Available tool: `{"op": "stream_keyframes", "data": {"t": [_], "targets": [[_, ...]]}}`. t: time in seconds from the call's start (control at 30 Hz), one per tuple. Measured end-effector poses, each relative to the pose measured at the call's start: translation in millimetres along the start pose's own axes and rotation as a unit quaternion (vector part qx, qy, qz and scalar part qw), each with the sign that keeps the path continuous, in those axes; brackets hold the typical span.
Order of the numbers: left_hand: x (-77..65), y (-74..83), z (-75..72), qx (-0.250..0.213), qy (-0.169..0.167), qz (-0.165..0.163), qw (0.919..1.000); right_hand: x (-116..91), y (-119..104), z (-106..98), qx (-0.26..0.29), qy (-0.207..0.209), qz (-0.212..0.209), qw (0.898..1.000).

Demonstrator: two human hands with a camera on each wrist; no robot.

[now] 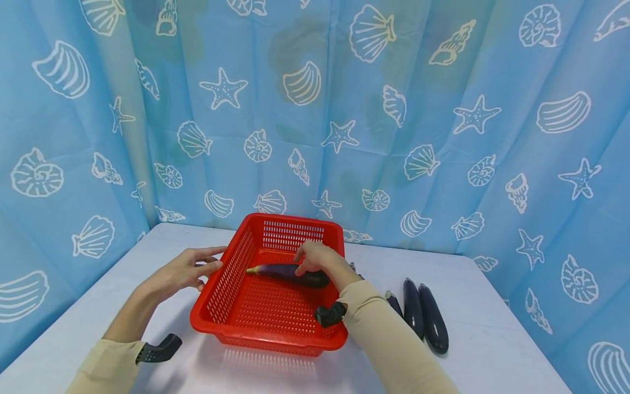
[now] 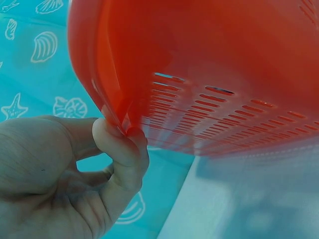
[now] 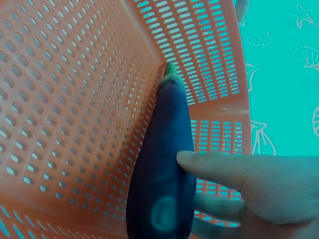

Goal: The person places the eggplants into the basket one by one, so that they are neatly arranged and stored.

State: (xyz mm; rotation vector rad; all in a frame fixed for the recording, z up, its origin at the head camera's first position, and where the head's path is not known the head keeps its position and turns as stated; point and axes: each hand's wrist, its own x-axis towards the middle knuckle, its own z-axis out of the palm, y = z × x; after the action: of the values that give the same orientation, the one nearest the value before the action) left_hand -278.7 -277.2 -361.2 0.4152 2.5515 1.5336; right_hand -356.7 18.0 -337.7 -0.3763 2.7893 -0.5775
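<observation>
A red plastic basket with slotted walls stands on the white table. My left hand is at its left side; in the left wrist view the thumb and forefinger pinch the basket's rim. Inside the basket is a dark purple eggplant, its green stem end pointing left. My right hand reaches over the basket's right side and holds this eggplant. In the right wrist view the thumb presses the eggplant on one side, while the other fingers are partly hidden behind it. Whether the eggplant touches the basket floor I cannot tell.
To the right of the basket, several more eggplants lie on the white table, some partly hidden by my right sleeve. A blue curtain with white shell and starfish prints hangs behind the table.
</observation>
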Motion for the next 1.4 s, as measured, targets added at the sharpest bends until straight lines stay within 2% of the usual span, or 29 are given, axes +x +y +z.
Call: {"op": "stream_keyframes", "data": {"t": [0.23, 0.67, 1.1, 1.4], "targets": [[0.6, 0.5, 1.3, -0.001, 0.0, -0.004, 1.0, -4, 0, -1, 0.013, 0.034, 0.029, 0.999], [0.8, 0.2, 0.7, -0.002, -0.004, 0.0, 1.0, -7, -1, -5, -0.005, 0.045, 0.041, 0.998], [0.1, 0.3, 0.5, -0.007, -0.007, 0.0, 1.0, -20, -4, -19, -0.006, 0.054, 0.0, 0.999], [0.0, -1.6, 0.3, -0.01, -0.009, -0.002, 0.9999, -27, -1, -32, -0.022, 0.043, -0.037, 0.998]]}}
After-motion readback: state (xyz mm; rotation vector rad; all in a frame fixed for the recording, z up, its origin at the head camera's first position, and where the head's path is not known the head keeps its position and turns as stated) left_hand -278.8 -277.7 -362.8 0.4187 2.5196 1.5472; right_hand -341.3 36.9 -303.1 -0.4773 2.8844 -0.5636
